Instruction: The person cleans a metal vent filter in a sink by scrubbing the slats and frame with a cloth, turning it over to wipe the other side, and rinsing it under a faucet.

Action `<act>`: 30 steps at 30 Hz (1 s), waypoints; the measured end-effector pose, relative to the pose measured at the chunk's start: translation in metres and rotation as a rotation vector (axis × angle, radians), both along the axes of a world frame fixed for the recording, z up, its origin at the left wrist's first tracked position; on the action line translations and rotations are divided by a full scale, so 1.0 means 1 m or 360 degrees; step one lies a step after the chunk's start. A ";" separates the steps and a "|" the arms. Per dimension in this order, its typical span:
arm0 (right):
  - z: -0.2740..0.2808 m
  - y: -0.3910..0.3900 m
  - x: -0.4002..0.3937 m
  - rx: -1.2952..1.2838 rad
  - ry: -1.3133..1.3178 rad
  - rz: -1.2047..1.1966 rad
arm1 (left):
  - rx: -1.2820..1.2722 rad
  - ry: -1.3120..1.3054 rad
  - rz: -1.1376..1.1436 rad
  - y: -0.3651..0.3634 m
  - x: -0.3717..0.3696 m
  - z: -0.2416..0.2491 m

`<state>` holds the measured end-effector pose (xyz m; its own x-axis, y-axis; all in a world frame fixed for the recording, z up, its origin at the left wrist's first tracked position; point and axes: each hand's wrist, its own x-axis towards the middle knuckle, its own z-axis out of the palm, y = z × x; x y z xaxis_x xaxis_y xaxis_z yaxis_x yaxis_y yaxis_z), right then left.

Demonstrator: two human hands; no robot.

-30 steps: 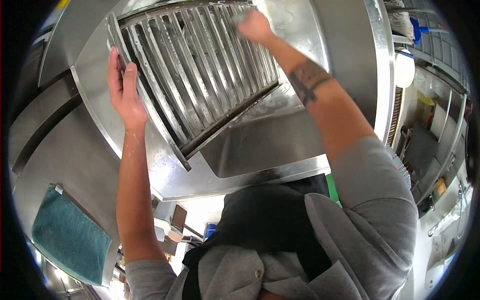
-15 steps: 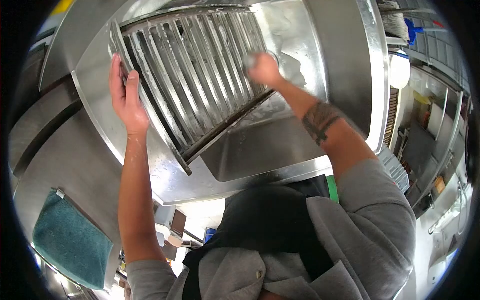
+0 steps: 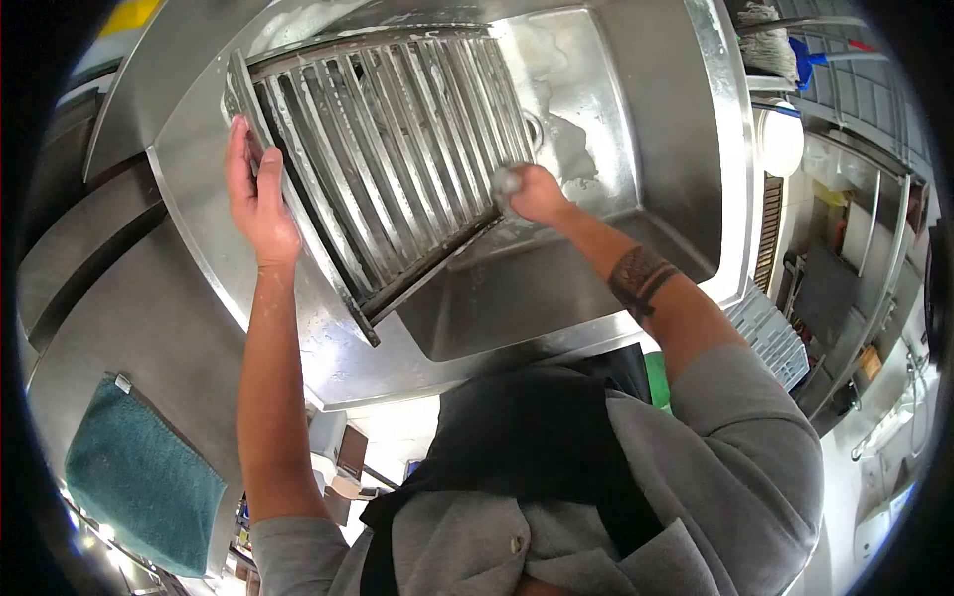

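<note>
A slatted metal baffle filter (image 3: 397, 159), wet and streaked with suds, leans tilted in the stainless steel sink (image 3: 556, 288). Along its left frame edge, my left hand (image 3: 261, 199) grips the rim, thumb on the near side and fingers on the outside. My right hand (image 3: 540, 194) is closed on a greyish scourer (image 3: 507, 182), pressed at the lower right corner of the filter. Fingers partly cover the scourer, so its exact make is hard to tell.
A teal towel (image 3: 144, 477) lies on the steel counter (image 3: 119, 318) at left. Right of the sink are a grey plastic rack (image 3: 770, 338), a white round container (image 3: 781, 139) and a mop head (image 3: 765, 45). The sink's front rim (image 3: 477, 363) runs close to my apron.
My right hand has moved down along the slats with the scourer, from mid-right to the filter's lower right corner. My left hand keeps its hold on the frame.
</note>
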<state>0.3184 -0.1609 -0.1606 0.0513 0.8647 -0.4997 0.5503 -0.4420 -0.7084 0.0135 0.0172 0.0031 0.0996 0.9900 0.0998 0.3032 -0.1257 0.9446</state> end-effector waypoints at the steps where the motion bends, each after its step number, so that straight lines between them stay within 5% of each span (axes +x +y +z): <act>1: 0.008 -0.002 0.008 -0.0339 0.0264 -0.0130 | 0.0003 0.0024 -0.0008 0.000 0.000 0.001; 2: 0.022 0.001 0.012 -0.0674 0.0533 -0.0257 | 0.0011 0.0051 -0.0014 0.001 0.000 0.002; 4: 0.029 0.007 0.011 -0.0676 0.0771 -0.0592 | 0.0025 0.0081 -0.0022 0.003 -0.003 0.002; 6: 0.002 0.000 0.004 -0.0245 0.0831 -0.0675 | 0.0009 0.0106 -0.0044 -0.001 -0.003 -0.001; 7: -0.016 -0.001 -0.007 -0.0137 0.1186 -0.0906 | 0.0014 0.0076 -0.0033 0.000 -0.002 -0.001; 10: -0.061 0.037 -0.014 0.0162 0.1072 -0.0900 | 0.0028 0.0074 -0.0034 0.003 -0.002 -0.002; 12: -0.019 0.101 -0.005 -0.0013 0.0691 -0.0738 | -0.0017 0.0008 -0.0026 -0.001 0.000 0.003; 14: -0.105 0.160 0.002 0.0534 0.0729 -0.0607 | -0.0003 0.0050 -0.0038 -0.002 -0.001 0.003; 16: -0.097 0.200 0.008 0.0577 0.0717 -0.0693 | 0.0007 0.0095 -0.0050 0.000 -0.001 0.003; 20: -0.098 0.130 -0.001 0.0435 0.0389 -0.0660 | -0.0003 0.0014 -0.0026 0.000 0.000 0.001; 24: -0.078 0.028 -0.003 0.0155 0.0842 -0.0576 | 0.0048 0.0059 -0.0048 0.001 -0.001 0.000; 29: -0.071 0.141 0.009 0.0405 0.0865 -0.0605 | -0.0018 0.0118 -0.0025 -0.001 0.004 0.003; 30: -0.115 0.174 0.012 0.0526 0.0635 -0.0551 | -0.0041 0.0088 0.0001 -0.002 0.007 0.004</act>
<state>0.3300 0.0126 -0.2752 0.2209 0.9436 -0.2467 0.0790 -0.2694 -0.9598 0.0202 0.0152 0.0070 0.1034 0.9923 0.0685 0.3550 -0.1012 0.9294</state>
